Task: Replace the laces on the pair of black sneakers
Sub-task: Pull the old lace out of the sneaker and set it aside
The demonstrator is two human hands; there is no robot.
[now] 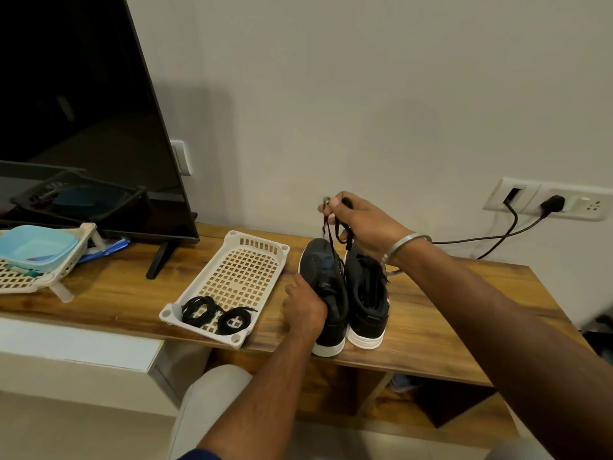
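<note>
We have the two black sneakers side by side on the wooden shelf (431, 313), toes toward twelve o'clock. Our left hand (306, 308) grips the left sneaker (326, 277) at its collar. Our right hand (358, 224) pinches the old lace (330, 235) directly above, at twelve o'clock from that shoe, so the lace runs near upright from the eyelets. Two coiled replacement laces (217, 315) wait in the white basket tray (245, 270) at nine o'clock, nearer our left hand.

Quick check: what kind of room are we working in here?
Most likely a home living room: a TV stands on a low wooden unit against a plain wall, with a wall socket and household baskets on top.
</note>
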